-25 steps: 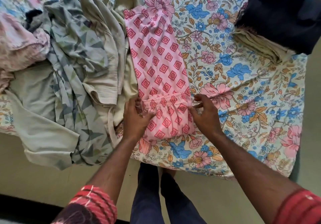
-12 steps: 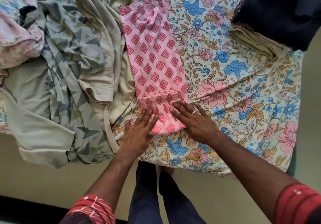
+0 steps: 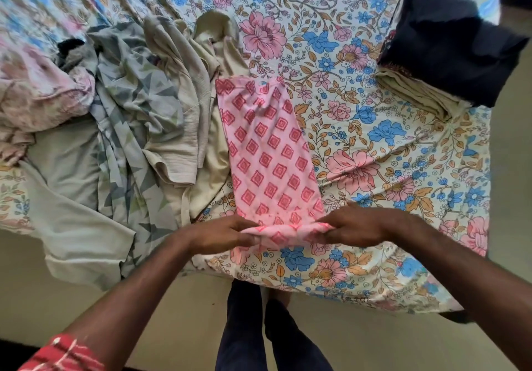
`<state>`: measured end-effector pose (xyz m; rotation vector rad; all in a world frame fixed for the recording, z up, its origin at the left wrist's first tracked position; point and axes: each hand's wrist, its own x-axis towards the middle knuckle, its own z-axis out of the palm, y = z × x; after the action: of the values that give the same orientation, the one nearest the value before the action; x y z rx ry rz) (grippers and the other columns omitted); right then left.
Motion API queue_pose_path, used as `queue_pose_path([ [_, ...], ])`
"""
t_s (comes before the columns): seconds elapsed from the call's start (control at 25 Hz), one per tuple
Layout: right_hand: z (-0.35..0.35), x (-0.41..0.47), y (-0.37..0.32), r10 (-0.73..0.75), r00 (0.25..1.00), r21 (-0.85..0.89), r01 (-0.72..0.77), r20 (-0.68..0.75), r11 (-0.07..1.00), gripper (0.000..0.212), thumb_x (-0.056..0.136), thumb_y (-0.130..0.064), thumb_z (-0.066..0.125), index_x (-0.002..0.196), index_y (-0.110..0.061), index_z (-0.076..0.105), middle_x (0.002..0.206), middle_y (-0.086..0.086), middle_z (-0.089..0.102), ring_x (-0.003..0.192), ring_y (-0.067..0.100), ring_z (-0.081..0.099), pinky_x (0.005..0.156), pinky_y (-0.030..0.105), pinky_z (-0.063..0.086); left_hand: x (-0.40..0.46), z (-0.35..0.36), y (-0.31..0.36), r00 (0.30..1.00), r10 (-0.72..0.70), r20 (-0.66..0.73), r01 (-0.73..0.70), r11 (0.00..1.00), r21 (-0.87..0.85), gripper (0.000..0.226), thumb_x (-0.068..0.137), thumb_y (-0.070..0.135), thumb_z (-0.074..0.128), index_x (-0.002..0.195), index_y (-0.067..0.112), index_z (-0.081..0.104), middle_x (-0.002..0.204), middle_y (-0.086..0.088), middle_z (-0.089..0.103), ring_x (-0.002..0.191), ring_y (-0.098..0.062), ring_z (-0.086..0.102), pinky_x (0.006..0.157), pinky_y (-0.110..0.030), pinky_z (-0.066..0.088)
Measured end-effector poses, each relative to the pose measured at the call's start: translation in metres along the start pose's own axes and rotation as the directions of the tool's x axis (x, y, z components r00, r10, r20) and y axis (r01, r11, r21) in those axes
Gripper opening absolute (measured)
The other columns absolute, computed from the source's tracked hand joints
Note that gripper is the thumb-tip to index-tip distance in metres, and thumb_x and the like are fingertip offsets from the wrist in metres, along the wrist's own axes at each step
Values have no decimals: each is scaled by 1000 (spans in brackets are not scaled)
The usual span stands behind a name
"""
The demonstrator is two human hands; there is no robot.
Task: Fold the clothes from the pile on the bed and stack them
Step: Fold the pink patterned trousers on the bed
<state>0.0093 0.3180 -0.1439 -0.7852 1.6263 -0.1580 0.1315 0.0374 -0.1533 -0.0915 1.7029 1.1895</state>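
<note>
a long pink garment [image 3: 269,151] with red diamonds lies near the bed's [image 3: 374,255] front edge, its near end pinched by left hand [image 3: 221,235] and right hand [image 3: 357,226].

A pink garment with a red diamond print [image 3: 267,151] lies as a long narrow strip at the centre of the frame on the floral bed [image 3: 374,146], its near end lifted and bunched. Just left of it, the unfolded pile [image 3: 121,117] sprawls across the left half: beige, grey triangle-print, pale grey and washed-out pink clothes. At upper right sits the stack [image 3: 431,68], a dark navy piece over folded beige ones.
</note>
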Motion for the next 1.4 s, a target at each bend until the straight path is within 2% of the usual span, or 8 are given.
queue_pose_path([
  [0.08,-16,1,-7,-68,985,256,107,-159,961,32,102,-47,44,114,-26,66,103,-15,67,94,10,68,94,41,59,3,-18,-1,997,6,-76,-18,987,-159,25,105,19,50,125,24,64,104,5,66,87,2,62,71,-13,48],
  [0.16,-32,15,-7,3,904,487,227,-428,843,31,101,-47,51,101,-22,70,92,-3,76,88,17,76,74,31,63,17,-39,-3,961,-21,-275,-78,936,-344,19,104,22,52,114,20,68,103,-9,70,95,-24,65,77,-28,52],
  [0.24,-43,40,-2,218,800,708,325,-559,627,26,105,-38,53,108,-17,69,94,-2,79,86,17,77,76,41,63,37,-56,-6,841,-140,-523,-211,806,-554,23,101,28,58,117,13,65,104,-13,73,99,-34,69,78,-39,57],
  [0.36,-43,78,1,407,774,854,318,-485,413,30,102,-31,60,126,-13,62,112,5,75,96,24,74,89,55,58,62,-64,-4,676,-336,-656,-311,677,-667,36,90,26,73,119,9,61,108,-10,74,94,-29,74,70,-38,62],
  [0.64,-35,97,-5,472,652,804,455,-593,382,27,99,-16,65,126,-20,63,106,1,77,91,18,77,79,44,63,78,-47,-3,528,-361,-768,-377,711,-594,36,87,6,77,115,19,57,109,-2,71,96,-18,72,78,-43,64],
  [0.92,-91,116,2,610,407,729,289,-680,621,38,98,-21,68,132,-22,53,126,-3,59,87,7,67,57,24,57,82,-93,8,254,-158,-954,-167,964,-204,45,78,33,87,109,16,60,97,2,64,83,-14,63,73,-33,58],
  [1.2,-189,143,-14,531,617,795,289,-581,534,64,96,-20,72,150,-21,38,151,9,48,88,23,75,82,53,63,112,-173,38,308,-316,-897,-139,918,-371,58,71,30,92,114,15,57,106,-4,66,91,-19,63,78,-32,54],
  [1.4,-214,166,-22,550,693,874,262,-466,410,60,93,-10,73,144,-9,43,121,15,66,86,28,77,82,50,64,129,-192,40,316,-358,-879,-173,889,-424,65,63,23,97,114,18,58,110,-4,70,93,-21,69,84,-42,61],
])
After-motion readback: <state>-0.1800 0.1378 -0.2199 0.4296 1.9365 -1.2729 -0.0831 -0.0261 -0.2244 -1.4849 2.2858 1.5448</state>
